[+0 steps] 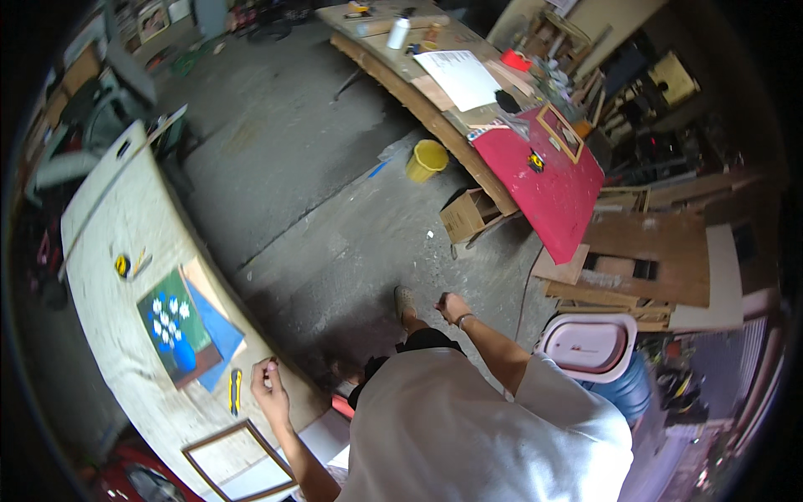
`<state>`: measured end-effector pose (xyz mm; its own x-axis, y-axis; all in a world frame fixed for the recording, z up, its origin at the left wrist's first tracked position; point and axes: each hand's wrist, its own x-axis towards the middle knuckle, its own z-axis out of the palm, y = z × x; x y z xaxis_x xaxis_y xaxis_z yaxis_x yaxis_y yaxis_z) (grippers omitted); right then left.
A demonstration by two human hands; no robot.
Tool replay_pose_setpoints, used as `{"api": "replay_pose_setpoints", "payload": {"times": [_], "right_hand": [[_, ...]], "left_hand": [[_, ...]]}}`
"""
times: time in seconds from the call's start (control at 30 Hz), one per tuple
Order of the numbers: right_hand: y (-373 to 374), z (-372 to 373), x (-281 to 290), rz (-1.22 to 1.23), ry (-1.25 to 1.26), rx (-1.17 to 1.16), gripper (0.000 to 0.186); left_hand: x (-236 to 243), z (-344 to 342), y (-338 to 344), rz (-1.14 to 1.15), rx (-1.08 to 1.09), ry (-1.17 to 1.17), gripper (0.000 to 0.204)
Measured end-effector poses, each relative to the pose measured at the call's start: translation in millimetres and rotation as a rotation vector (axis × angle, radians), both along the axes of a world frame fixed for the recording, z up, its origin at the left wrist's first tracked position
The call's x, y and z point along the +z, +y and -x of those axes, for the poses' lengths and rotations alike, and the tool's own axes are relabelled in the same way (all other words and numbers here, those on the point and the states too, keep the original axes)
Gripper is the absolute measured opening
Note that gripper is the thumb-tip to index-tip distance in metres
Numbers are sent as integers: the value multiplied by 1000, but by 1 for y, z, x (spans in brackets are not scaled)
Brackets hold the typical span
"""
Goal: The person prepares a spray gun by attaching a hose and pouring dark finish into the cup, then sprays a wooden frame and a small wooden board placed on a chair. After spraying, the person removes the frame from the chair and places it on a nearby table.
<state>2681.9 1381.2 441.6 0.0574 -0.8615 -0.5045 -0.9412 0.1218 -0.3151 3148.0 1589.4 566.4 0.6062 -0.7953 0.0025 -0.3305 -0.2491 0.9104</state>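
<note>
My left hand point(270, 391) is over the near edge of the pale table point(117, 226), its fingers curled in. Whether anything small is between them I cannot make out. Beside it on the table lies a yellow and black utility knife point(235, 391). Just past the knife is a painting of white flowers in a blue vase point(178, 326), partly on top of a blue sheet point(219, 336). An empty-looking brown picture frame point(238, 462) lies nearest me. My right hand point(452, 308) hangs over the floor, away from both tables, loosely closed; its palm is hidden.
A yellow bucket point(427, 161) and a cardboard box point(465, 216) stand by the far workbench point(393, 71). A red board point(544, 197) juts off that bench. To my right are a pink basin point(587, 345) on a blue barrel point(623, 386) and stacked wood panels point(669, 251).
</note>
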Motion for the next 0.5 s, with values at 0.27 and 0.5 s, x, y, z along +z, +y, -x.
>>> {"api": "replay_pose_setpoints", "payload": {"times": [0.27, 0.5], "right_hand": [[-83, 109, -8, 80, -51, -346, 44], [-270, 240, 53, 402, -253, -327, 36]], "left_hand": [[-35, 29, -156, -196, 14, 165, 28], [-66, 185, -346, -407, -353, 47, 40]]}}
